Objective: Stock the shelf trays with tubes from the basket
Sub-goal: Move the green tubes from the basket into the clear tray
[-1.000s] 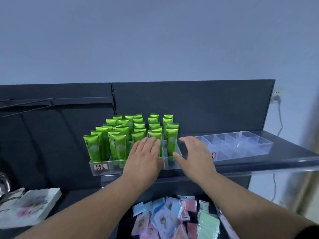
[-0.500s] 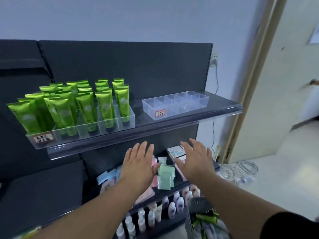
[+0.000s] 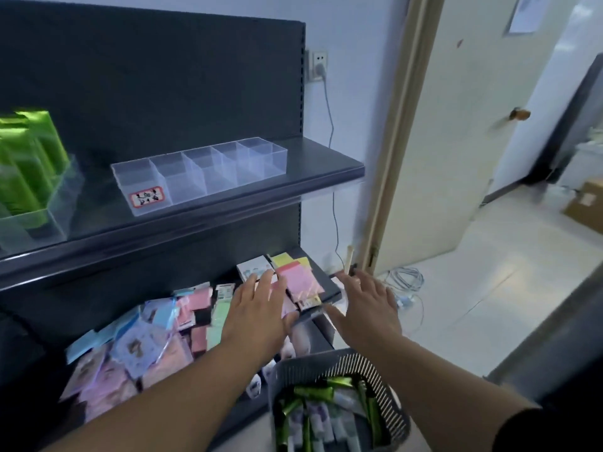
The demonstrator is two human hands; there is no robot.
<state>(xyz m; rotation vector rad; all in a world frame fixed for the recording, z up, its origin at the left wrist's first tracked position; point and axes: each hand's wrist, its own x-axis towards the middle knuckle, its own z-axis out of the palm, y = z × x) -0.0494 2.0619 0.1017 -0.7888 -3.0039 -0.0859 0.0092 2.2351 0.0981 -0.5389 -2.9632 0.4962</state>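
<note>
A grey slatted basket (image 3: 378,373) sits at the bottom, holding several green and white tubes (image 3: 313,415). My left hand (image 3: 257,314) and my right hand (image 3: 368,308) hover side by side above it, palms down, fingers straight, holding nothing. On the upper shelf stands a clear divided tray (image 3: 202,171) with a red-edged label, its compartments bare. At the far left another clear tray (image 3: 49,210) holds upright green tubes (image 3: 26,164), blurred.
The dark shelf (image 3: 326,161) juts out above my hands. The lower shelf carries several pastel packets (image 3: 146,340) and pink and yellow pads (image 3: 300,278). A wall socket (image 3: 318,65) with a cable and an open door (image 3: 463,158) lie to the right; white cables (image 3: 404,278) lie on the floor.
My view has swung right and down from the filled green tray. Both hands have dropped from the upper shelf's front to just above the basket, still holding nothing.
</note>
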